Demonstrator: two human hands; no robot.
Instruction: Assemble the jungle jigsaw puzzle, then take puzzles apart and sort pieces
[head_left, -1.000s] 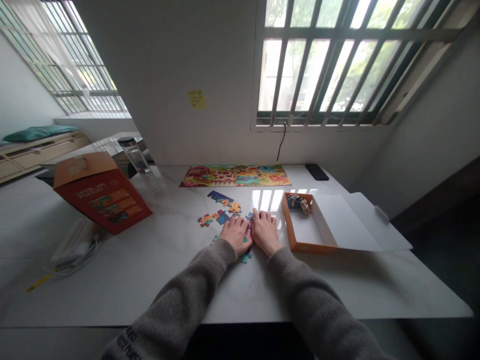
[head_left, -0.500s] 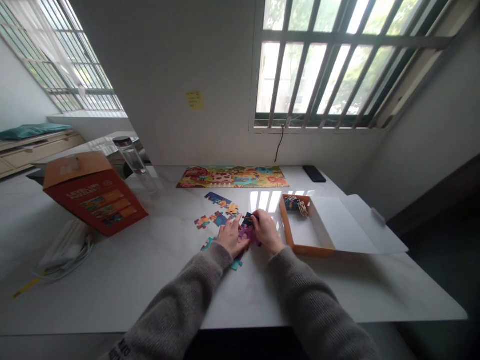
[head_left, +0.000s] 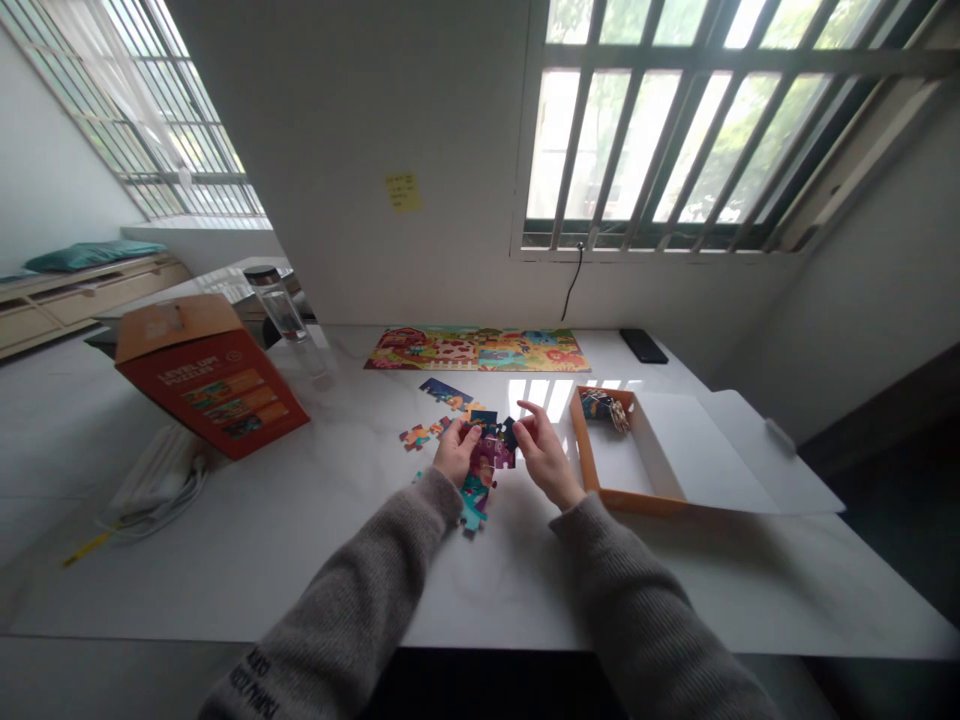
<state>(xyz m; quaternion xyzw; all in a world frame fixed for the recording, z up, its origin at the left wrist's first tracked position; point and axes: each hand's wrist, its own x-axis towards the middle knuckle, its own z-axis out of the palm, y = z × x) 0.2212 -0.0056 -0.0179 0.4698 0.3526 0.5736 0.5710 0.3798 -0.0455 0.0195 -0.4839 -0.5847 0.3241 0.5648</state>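
Note:
A joined section of jigsaw puzzle (head_left: 486,462), purple in the middle and teal at its near end, lies between my hands. My left hand (head_left: 454,452) grips its upper left edge, thumb on top beside a dark blue part. My right hand (head_left: 546,460) pinches a dark puzzle piece (head_left: 510,434) between thumb and finger at the section's upper right; whether that piece is joined I cannot tell. Beyond my left hand lie a joined blue puzzle strip (head_left: 444,393) and several orange and blue pieces (head_left: 414,437).
A finished farm-animal puzzle (head_left: 480,350) lies along the wall, with a phone (head_left: 643,346) to its right. An open orange box (head_left: 637,500) holding puzzle pieces stands right. At left are a red puzzle box (head_left: 217,390), a glass bottle (head_left: 279,305) and a white cable (head_left: 169,500).
My left hand has gone from lying over the puzzle section to gripping its left edge. My right hand has drawn slightly right, its index finger raised, and more of the section shows.

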